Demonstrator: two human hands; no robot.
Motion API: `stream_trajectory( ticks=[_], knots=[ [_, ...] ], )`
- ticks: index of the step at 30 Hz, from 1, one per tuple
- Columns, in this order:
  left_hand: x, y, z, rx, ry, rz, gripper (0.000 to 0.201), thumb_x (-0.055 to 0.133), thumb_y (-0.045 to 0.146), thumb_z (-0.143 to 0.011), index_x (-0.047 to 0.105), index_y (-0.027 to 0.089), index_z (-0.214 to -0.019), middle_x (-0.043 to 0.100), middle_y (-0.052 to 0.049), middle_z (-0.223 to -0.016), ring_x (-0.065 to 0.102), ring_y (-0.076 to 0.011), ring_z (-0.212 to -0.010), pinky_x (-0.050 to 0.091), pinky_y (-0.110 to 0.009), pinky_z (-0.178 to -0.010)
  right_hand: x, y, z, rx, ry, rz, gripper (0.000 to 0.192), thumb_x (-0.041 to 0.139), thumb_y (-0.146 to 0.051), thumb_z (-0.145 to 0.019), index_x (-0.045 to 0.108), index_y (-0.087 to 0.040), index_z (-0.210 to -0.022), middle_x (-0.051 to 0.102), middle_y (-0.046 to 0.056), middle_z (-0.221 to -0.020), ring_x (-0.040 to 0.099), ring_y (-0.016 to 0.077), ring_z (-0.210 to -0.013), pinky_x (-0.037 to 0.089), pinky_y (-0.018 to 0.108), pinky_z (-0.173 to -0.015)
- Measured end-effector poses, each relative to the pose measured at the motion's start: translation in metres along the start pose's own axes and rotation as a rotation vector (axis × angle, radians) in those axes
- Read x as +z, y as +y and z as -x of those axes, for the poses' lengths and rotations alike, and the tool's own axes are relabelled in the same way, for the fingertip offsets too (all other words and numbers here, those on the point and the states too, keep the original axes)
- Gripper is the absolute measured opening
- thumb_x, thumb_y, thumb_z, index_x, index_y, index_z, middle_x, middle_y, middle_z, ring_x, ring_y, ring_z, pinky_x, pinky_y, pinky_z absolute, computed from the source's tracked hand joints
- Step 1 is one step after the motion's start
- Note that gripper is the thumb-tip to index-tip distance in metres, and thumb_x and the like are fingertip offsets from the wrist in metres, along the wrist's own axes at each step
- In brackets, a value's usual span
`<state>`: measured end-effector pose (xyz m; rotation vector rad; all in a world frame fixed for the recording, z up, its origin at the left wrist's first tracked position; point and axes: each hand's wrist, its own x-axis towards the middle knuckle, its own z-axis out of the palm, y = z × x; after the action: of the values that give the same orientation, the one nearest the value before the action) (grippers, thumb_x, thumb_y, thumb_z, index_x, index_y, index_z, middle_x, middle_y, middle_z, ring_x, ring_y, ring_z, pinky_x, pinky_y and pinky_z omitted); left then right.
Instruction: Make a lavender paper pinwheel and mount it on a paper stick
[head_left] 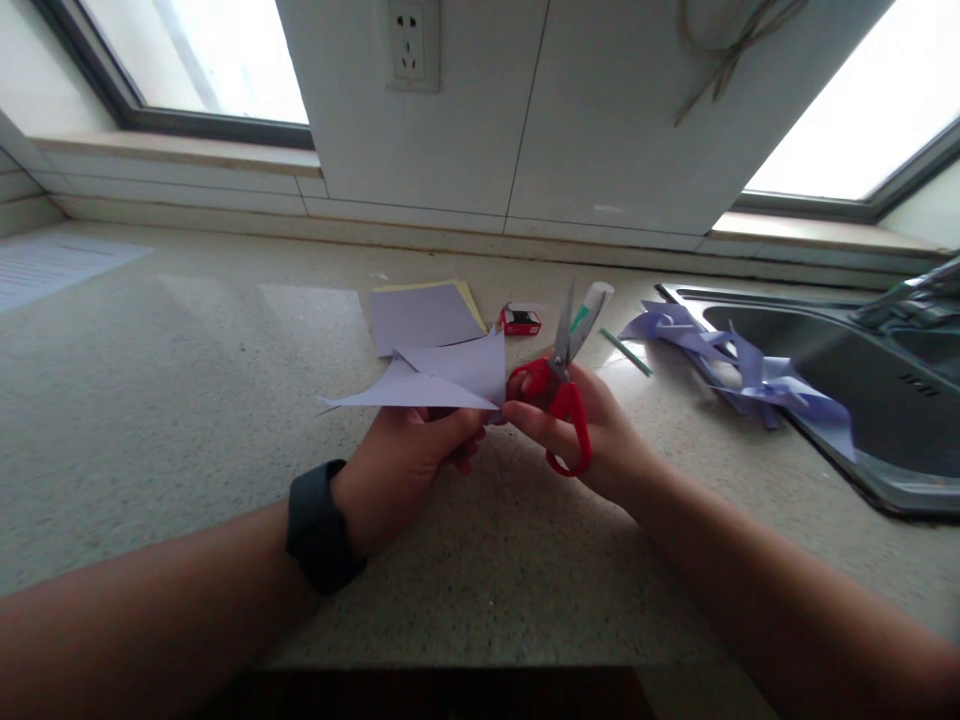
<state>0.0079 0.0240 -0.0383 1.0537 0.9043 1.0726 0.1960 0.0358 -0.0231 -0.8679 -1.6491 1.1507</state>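
My left hand (409,455) pinches the near edge of a pale purple sheet of paper (450,375) from below, thumb on the near side. The paper has cut, pointed corners and stands off the counter. Hooked on my right hand (592,430) is a pair of red-handled scissors (566,400), its blades slightly apart and pointing up and away. The right thumb and fingertips meet at the paper's near right corner, close to the left fingers. A black watch (322,525) is on my left wrist.
Behind the paper lie purple and yellow sheets (424,312) and a small red box (520,320). To the right are a glue stick (596,298), a thin green stick (626,352) and folded purple pinwheels (742,365) overlapping the sink (885,495). A printed sheet (60,265) lies far left.
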Motion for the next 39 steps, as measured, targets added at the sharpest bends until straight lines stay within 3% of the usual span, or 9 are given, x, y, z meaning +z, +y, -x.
stream_trajectory(
  ticks=[10,17,21,24,26,27,30,35,39],
  knots=[
    [0.001,-0.001,0.001,0.043,-0.022,-0.043,0.01,0.073,0.024,-0.081,0.068,0.017,-0.077,0.062,0.0,-0.067,0.054,-0.0113,-0.057,0.045,-0.02,-0.047,0.002,0.002,0.002,0.112,-0.021,-0.12,0.033,0.084,-0.025,-0.077,0.055,-0.019,-0.09,0.065,-0.001,-0.077,0.063,0.0132,-0.068,0.049,0.025,-0.06],
    [0.0,-0.001,-0.001,0.034,-0.057,-0.073,0.021,0.077,0.035,-0.083,0.067,0.017,-0.081,0.061,0.002,-0.066,0.052,-0.0099,-0.056,0.043,-0.019,-0.047,0.003,0.002,0.001,0.073,-0.022,-0.122,0.032,0.084,-0.024,-0.077,0.055,-0.019,-0.089,0.064,-0.003,-0.076,0.062,0.011,-0.066,0.048,0.022,-0.058],
    [0.001,0.001,-0.001,0.013,-0.034,-0.043,0.018,0.076,0.032,-0.084,0.067,0.017,-0.08,0.062,0.002,-0.067,0.054,-0.0097,-0.057,0.044,-0.019,-0.049,0.0,-0.002,0.002,0.088,-0.029,-0.092,0.031,0.085,-0.031,-0.078,0.059,-0.018,-0.09,0.067,-0.001,-0.076,0.065,0.0122,-0.068,0.052,0.023,-0.061],
    [0.001,0.003,0.0,-0.035,0.004,0.059,0.019,0.079,0.031,-0.082,0.067,0.016,-0.081,0.062,0.002,-0.069,0.054,-0.0086,-0.058,0.044,-0.019,-0.05,-0.014,-0.007,0.004,0.149,-0.057,-0.051,0.031,0.08,-0.042,-0.082,0.064,-0.016,-0.084,0.07,0.003,-0.073,0.068,0.0146,-0.067,0.056,0.025,-0.061],
    [0.001,0.005,-0.001,-0.05,0.043,0.129,0.021,0.081,0.03,-0.08,0.065,0.016,-0.078,0.062,0.002,-0.069,0.054,-0.0077,-0.058,0.043,-0.018,-0.05,-0.028,-0.01,0.006,0.22,-0.141,-0.001,0.038,0.074,-0.051,-0.086,0.064,-0.016,-0.077,0.07,0.004,-0.067,0.065,0.0134,-0.057,0.052,0.023,-0.049],
    [0.0,0.005,-0.001,-0.049,0.064,0.156,0.023,0.082,0.03,-0.079,0.064,0.016,-0.076,0.063,0.002,-0.069,0.053,-0.0073,-0.057,0.042,-0.018,-0.05,-0.035,-0.011,0.007,0.268,-0.197,0.03,0.04,0.073,-0.052,-0.086,0.064,-0.016,-0.075,0.069,0.004,-0.064,0.059,0.0105,-0.047,0.043,0.02,-0.04],
    [-0.001,0.006,-0.002,-0.027,0.109,0.193,0.025,0.082,0.03,-0.079,0.063,0.016,-0.073,0.062,0.003,-0.068,0.052,-0.0064,-0.056,0.039,-0.017,-0.048,-0.051,-0.013,0.01,0.445,-0.345,0.073,0.041,0.075,-0.053,-0.084,0.062,-0.016,-0.077,0.068,0.004,-0.059,0.052,0.0074,-0.039,0.032,0.016,-0.033],
    [-0.002,0.006,-0.003,-0.023,0.151,0.207,0.024,0.082,0.031,-0.079,0.064,0.015,-0.074,0.06,0.003,-0.066,0.05,-0.0056,-0.055,0.037,-0.016,-0.047,-0.053,-0.011,0.014,0.635,-0.509,0.044,0.041,0.082,-0.049,-0.079,0.057,-0.017,-0.079,0.062,-0.002,-0.059,0.058,0.0088,-0.042,0.04,0.015,-0.035],
    [-0.002,0.005,-0.003,-0.029,0.153,0.21,0.024,0.083,0.031,-0.078,0.066,0.014,-0.075,0.062,0.003,-0.068,0.05,-0.0052,-0.056,0.038,-0.016,-0.049,-0.054,-0.007,0.016,0.676,-0.542,0.077,0.037,0.079,-0.046,-0.083,0.054,-0.018,-0.081,0.06,-0.003,-0.061,0.057,0.0078,-0.042,0.04,0.014,-0.035]
  ],
)
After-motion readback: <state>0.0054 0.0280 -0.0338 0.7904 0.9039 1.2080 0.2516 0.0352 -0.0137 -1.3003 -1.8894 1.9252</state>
